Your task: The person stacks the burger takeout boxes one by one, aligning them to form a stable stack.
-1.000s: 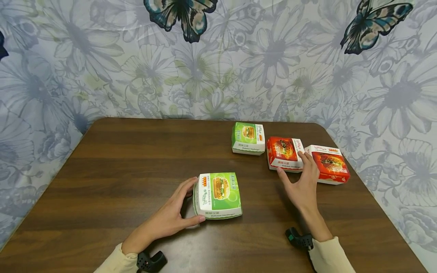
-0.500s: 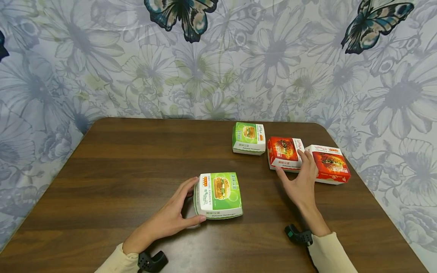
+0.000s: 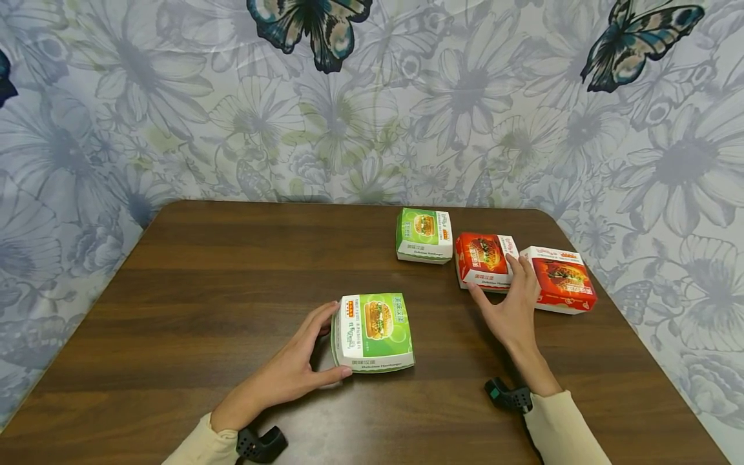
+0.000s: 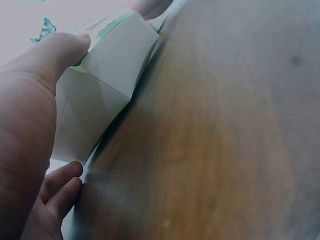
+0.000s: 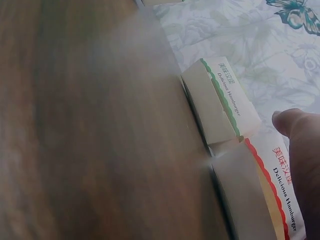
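Observation:
Toward the front middle of the table lies a green-and-white hamburger box (image 3: 383,329). My left hand (image 3: 287,365) holds its left end, with the thumb at the front edge and the fingers along the left side. The left wrist view shows the thumb (image 4: 70,47) on the box's edge, but part of the fingers is hidden. My right hand (image 3: 514,310) is around the near right corner of a red-and-white hamburger box (image 3: 482,254). Its thumb is at that box's front and its fingertips reach the right side, beside a second red hamburger box (image 3: 564,281).
A smaller-looking green hamburger box (image 3: 424,234) stands at the table's back edge, left of the red ones. The brown wooden table (image 3: 192,310) narrows toward the back. Behind it hangs a floral cloth (image 3: 360,129) with butterflies.
Very little differs. My right hand has slid slightly left and back along the red box, while my left hand stays at the green box.

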A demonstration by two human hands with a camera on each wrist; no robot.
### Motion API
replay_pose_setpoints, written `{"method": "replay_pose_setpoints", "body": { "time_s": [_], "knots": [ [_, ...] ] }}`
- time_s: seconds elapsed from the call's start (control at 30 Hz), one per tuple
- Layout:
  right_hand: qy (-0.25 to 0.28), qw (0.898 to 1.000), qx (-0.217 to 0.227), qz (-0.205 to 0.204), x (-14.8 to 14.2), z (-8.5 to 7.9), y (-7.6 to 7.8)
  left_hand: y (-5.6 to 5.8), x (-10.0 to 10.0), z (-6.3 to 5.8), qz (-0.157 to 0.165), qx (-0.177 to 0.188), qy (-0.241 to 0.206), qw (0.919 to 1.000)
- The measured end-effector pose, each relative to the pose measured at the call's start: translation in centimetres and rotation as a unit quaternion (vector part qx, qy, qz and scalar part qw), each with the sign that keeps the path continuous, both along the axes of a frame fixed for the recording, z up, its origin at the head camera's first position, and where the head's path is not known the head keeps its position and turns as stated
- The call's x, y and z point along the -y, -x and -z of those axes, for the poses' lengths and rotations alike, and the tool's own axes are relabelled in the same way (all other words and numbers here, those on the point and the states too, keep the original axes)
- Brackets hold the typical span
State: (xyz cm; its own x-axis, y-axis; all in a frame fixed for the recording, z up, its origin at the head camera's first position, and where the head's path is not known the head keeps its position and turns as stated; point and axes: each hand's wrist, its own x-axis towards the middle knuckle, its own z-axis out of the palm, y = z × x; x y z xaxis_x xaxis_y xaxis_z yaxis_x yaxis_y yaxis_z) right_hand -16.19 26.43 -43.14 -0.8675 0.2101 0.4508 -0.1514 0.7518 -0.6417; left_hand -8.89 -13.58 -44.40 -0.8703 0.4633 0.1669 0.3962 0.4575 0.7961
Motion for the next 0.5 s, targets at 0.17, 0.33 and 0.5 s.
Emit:
{"method": "replay_pose_setpoints", "body": {
  "time_s": [0.17,0.33,0.5],
  "knots": [
    [0.001,1.000,0.012,-0.002,-0.11,0.17,0.23,0.03,0.00,0.02,0.001,-0.002,-0.001,1.0000],
    [0.004,1.000,0.028,0.000,-0.22,0.22,0.30,0.05,-0.05,0.03,0.005,-0.009,-0.006,0.9999],
    [0.004,0.999,0.035,0.002,-0.27,0.21,0.35,0.06,-0.07,0.10,0.008,-0.013,-0.010,0.9998]
  ]
}}
